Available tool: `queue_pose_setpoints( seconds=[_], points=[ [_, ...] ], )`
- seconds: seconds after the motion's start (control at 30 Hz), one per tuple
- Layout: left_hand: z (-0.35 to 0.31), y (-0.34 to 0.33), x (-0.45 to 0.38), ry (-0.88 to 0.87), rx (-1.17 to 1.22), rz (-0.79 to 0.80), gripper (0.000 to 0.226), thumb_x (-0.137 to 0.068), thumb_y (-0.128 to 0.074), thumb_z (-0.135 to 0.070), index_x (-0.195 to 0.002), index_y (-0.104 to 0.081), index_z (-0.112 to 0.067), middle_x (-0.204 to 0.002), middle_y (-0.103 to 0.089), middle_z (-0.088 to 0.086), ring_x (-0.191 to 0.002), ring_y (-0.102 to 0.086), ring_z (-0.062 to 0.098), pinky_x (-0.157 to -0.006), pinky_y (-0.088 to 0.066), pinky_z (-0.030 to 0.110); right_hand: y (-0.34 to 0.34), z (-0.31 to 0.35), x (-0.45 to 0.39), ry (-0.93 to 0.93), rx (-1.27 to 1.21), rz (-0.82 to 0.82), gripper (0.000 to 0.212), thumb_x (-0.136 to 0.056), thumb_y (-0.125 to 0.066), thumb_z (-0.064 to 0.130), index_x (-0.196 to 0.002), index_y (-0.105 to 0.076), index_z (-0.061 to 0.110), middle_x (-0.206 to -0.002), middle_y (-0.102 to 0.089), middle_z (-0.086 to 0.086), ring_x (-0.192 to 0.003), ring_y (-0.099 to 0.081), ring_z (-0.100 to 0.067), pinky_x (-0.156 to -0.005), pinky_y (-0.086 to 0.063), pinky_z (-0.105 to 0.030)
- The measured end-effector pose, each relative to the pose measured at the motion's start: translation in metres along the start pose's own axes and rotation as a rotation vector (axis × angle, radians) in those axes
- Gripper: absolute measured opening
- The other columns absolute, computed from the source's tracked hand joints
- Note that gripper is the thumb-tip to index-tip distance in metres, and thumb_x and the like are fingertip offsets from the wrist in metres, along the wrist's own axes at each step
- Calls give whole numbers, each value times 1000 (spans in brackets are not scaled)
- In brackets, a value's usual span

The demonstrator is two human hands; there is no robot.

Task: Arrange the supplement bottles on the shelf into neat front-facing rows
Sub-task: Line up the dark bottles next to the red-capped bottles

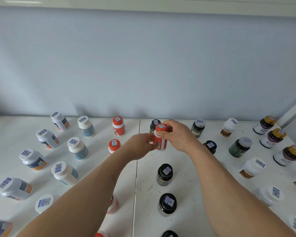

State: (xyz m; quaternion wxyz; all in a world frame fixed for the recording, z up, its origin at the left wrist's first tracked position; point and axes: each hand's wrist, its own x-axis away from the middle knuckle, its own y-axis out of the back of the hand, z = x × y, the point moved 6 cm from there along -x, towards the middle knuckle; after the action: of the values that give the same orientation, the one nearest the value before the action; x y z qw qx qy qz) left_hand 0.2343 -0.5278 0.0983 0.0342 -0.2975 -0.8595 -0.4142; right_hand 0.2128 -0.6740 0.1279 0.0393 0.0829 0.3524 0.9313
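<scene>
A red bottle (159,139) with a red cap and white label panel is held in both hands above the white shelf (181,168), near the middle and towards the far wall (143,65). The right hand (176,134) is curled over the cap from above, with the thumb pressed at the neck; the left hand (140,146) is pinched against the lower body from the left side. Whether the bottle base touches the shelf cannot be told. The bottle is judged to be light, stiff plastic, smooth and somewhat slippery on its glossy label, and not fragile; the ridged-looking cap or the body just below it seems the surest place for a grip, with turning done by the body so the label faces front. Other round, upright bottles stand well apart in loose columns: white ones with orange and blue labels (47,139) at the left, two more red-capped ones (118,126) just left of the hands, black-capped dark jars (164,174) in the near middle, dark green ones (239,147) and gold-capped ones (272,138) at the right. Every cap carries a small blue-and-white code sticker. The shelf is matte white with faint scuff marks and a seam down the middle.
</scene>
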Motion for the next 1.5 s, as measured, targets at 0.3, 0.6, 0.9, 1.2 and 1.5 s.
queue_pose_setpoints(
  seconds=[0.3,0.6,0.9,1.2,1.5],
  points=[
    [-6,13,22,-358,-831,-391,27,-99,-42,-31,-106,-64,-17,-99,-68,-1,-92,-63,20,-80,-51,33,-23,-10,11,7,8,39,52,-83,-71,44,-129,-55,25,-120,-63,5,-107,-60,-15,-95,-49,-32],
    [20,28,48,-324,-820,-466,14,-90,-57,-25,-93,-68,-17,-88,-68,-1,-81,-64,22,-74,-54,32,-49,8,30,23,-2,87,52,-86,-71,35,-133,-52,24,-127,-60,3,-113,-57,-16,-102,-46,-37],
    [51,57,93,-388,-732,-472,25,-98,-43,-28,-101,-65,-16,-95,-66,-1,-87,-60,20,-75,-46,30,-91,44,60,-53,50,67,56,-88,-69,35,-138,-46,27,-137,-54,3,-122,-54,-19,-105,-44,-40],
    [91,79,131,-422,-708,-460,22,-96,-50,-28,-103,-68,-17,-94,-69,-2,-86,-63,20,-76,-53,33,-144,90,87,-82,74,40,51,-86,-67,41,-133,-49,28,-134,-57,5,-123,-55,-19,-106,-43,-42],
    [111,73,138,-402,-694,-426,27,-97,-46,-31,-108,-67,-18,-101,-69,-2,-91,-64,20,-79,-54,34,-174,85,87,-149,116,30,56,-86,-66,44,-137,-47,28,-140,-54,4,-126,-53,-22,-107,-41,-44]
  ],
)
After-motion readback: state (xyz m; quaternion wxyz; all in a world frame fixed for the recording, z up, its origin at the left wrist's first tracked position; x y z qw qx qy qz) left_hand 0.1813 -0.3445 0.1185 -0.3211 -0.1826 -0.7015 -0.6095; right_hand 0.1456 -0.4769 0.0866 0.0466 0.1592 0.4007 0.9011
